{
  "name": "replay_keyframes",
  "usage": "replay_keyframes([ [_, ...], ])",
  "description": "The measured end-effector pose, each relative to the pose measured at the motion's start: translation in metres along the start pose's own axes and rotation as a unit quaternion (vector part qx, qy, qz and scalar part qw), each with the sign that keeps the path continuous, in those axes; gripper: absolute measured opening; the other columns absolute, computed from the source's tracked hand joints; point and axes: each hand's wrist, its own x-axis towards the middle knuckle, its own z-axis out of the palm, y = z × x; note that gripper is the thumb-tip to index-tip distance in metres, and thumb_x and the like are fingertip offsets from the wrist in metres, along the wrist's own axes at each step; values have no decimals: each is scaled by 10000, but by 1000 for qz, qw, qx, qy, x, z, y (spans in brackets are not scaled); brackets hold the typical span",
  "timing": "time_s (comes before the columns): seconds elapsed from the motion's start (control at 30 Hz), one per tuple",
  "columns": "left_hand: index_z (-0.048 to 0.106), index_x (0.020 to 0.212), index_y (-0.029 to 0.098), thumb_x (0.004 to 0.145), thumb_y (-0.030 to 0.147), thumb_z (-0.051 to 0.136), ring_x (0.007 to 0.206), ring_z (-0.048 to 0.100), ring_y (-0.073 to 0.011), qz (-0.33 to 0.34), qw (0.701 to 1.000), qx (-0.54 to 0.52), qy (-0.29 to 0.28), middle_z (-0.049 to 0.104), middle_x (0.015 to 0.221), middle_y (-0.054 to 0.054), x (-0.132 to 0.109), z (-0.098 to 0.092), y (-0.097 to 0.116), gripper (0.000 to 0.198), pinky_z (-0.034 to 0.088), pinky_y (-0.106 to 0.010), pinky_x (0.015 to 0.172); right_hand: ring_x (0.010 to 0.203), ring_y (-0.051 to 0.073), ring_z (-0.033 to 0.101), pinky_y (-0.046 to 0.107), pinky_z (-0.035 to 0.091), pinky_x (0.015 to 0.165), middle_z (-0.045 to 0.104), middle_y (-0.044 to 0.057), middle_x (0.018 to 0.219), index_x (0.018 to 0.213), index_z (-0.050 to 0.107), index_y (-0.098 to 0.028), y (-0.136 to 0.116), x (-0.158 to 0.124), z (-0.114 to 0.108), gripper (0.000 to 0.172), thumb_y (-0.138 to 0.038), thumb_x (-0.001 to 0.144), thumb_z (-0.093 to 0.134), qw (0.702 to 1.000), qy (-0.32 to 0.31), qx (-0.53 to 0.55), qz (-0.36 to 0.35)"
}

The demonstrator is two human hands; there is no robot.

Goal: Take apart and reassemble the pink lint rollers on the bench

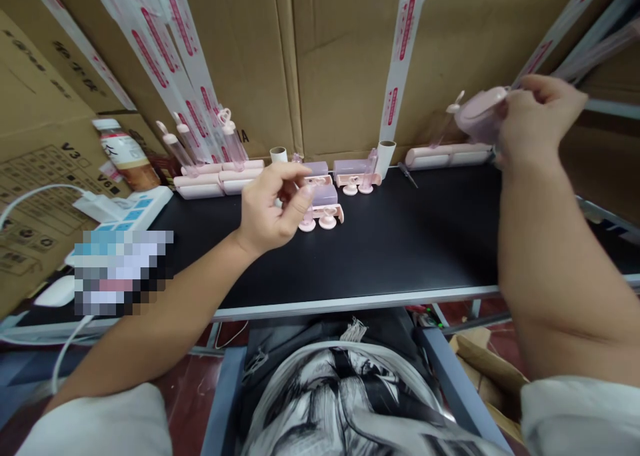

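My left hand [275,206] is over the middle of the black table, its fingers curled with thumb and fingertips near each other; what is between them, if anything, is hidden. Beside its fingertips stand small pink and purple plastic assemblies [327,196], with round pink feet. A similar one [357,175] stands further right. My right hand [537,116] is raised at the far right, fingers closed on a translucent purple plastic piece [483,113]. Beneath that piece lies a row of pale pink cases [447,156].
More pink cases [215,181] with upright clear tubes stand at the back left. A bottle [127,155], a power strip [140,213] and a pixelated object [120,269] are at the left. Cardboard [340,63] walls the back; two white cardboard tubes stand before it.
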Motion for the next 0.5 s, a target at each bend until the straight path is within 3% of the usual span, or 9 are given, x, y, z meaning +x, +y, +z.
replay_keyframes([
  [0.07, 667, 1198, 256, 1044, 509, 603, 743, 669, -177, 1, 999, -2, -37, 715, 957, -44, 6, 8, 14, 302, 598, -356, 693, 776, 184, 663, 436, 542, 816, 675, 28, 838, 1001, 768, -192, -21, -21, 0, 272, -29, 894, 579, 985, -60, 155, 48],
  [0.13, 651, 1255, 258, 1022, 488, 646, 881, 716, -219, 2, 997, 12, -77, 729, 1058, -67, 16, 24, 25, 327, 631, -406, 814, 648, 168, 549, 448, 559, 741, 565, -28, 739, 972, 739, -233, -39, -48, 0, 208, -118, 851, 614, 950, -157, 244, 110],
  [0.2, 597, 1376, 273, 974, 491, 730, 1156, 717, -304, -10, 993, 42, -107, 706, 1286, -115, 30, 46, 32, 475, 623, -488, 974, 693, 188, 556, 455, 582, 719, 583, -15, 783, 953, 695, -265, -54, -78, -2, 129, -284, 825, 690, 902, -265, 310, 140],
  [0.3, 471, 1502, 296, 883, 460, 867, 1490, 554, -401, -27, 993, 64, -96, 556, 1571, -147, 54, 82, 34, 753, 537, -585, 1152, 788, 220, 595, 455, 611, 733, 633, 20, 859, 945, 658, -275, -70, -114, -7, 244, -449, 803, 754, 850, -353, 353, 168],
  [0.4, 431, 1482, 316, 913, 390, 845, 1460, 605, -378, -41, 991, 59, -114, 581, 1533, -106, 80, 103, 34, 707, 536, -591, 1145, 889, 256, 643, 486, 624, 773, 688, 54, 974, 1005, 662, -275, -78, -132, -13, 299, -502, 835, 755, 823, -401, 364, 172],
  [0.5, 480, 1348, 301, 929, 312, 800, 1253, 731, -303, -58, 988, 52, -137, 663, 1330, -36, 103, 103, 38, 527, 603, -541, 1034, 952, 289, 655, 521, 611, 799, 680, 62, 995, 1004, 651, -292, -77, -129, -16, 305, -526, 841, 762, 826, -389, 374, 163],
])
